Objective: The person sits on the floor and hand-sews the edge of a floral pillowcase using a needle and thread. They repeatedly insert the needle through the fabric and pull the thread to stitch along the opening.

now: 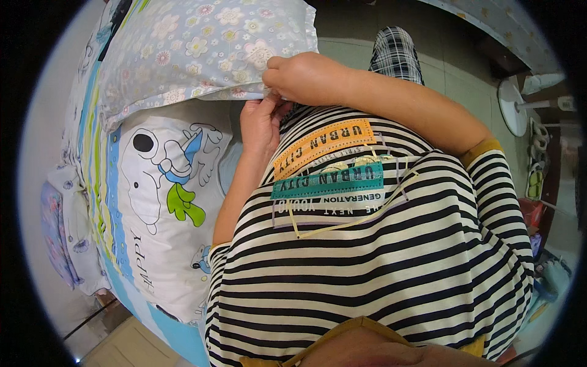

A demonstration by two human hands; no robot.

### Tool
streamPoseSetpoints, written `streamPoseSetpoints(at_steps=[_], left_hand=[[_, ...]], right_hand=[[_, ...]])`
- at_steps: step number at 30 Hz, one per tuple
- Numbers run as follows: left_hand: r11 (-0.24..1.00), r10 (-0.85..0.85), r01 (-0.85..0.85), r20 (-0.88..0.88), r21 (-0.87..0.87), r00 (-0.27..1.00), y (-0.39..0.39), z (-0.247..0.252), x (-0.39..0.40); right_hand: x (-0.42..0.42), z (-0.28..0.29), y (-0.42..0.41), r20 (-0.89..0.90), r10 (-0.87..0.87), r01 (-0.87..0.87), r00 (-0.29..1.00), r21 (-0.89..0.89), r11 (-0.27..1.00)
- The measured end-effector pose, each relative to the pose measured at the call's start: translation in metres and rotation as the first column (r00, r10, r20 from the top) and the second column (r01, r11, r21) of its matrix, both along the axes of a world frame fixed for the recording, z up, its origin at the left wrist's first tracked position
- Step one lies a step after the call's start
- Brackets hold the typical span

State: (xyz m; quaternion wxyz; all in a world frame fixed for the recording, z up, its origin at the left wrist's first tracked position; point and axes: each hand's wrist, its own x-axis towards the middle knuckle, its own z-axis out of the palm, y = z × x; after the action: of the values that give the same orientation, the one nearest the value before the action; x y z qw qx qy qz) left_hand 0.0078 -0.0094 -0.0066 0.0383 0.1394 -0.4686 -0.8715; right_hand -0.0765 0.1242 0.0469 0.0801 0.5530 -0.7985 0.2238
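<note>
A grey floral pillow (202, 50) with a pale ruffled edge lies before me. My right hand (302, 78) grips the pillowcase's near edge at its right corner, fingers bent. Just below it, my left hand (260, 124) pinches the same edge between thumb and fingers. The two hands touch, and whatever is between the fingertips is hidden. A thin thread-like line loops across the floral cloth near my right hand. Under the floral pillow's near edge lies a white pillow (169, 257) printed with a cartoon dog.
Both pillows rest on a bed with a striped blue and green sheet (98, 202). Folded floral cloth (69, 229) lies at the far left. To the right is a tiled floor (440, 87), with a white round stand base (511, 108) and slippers (536, 176) on a rack.
</note>
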Motion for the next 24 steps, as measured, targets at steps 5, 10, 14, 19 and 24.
streamPoseSetpoints(at_steps=[5, 10, 14, 19, 24], left_hand=[[1.0, 0.001, -0.002, -0.014, -0.011, 1.0, -0.001, -0.001, -0.002], [1.0, 0.012, -0.012, -0.002, -0.016, 1.0, -0.001, -0.006, -0.003], [0.999, 0.018, -0.017, -0.023, 0.046, 1.0, -0.001, -0.003, 0.0], [0.996, 0.008, 0.0, -0.077, 0.092, 0.997, 0.002, 0.0, 0.0], [0.993, 0.009, -0.001, -0.064, 0.117, 0.998, -0.003, -0.008, 0.0]], right_hand=[[-0.005, -0.003, -0.006, -0.177, 0.126, -0.152, 0.976, -0.147, 0.977], [0.006, 0.021, -0.006, 0.056, 0.037, -0.007, 0.998, -0.458, 0.889], [-0.009, 0.044, 0.022, 0.847, 0.228, 0.424, 0.48, -0.452, 0.785], [-0.034, 0.041, 0.086, 0.914, 0.18, 0.796, 0.363, -0.404, 0.45], [-0.116, -0.025, 0.218, 0.797, 0.458, 0.847, 0.394, -0.508, 0.157]])
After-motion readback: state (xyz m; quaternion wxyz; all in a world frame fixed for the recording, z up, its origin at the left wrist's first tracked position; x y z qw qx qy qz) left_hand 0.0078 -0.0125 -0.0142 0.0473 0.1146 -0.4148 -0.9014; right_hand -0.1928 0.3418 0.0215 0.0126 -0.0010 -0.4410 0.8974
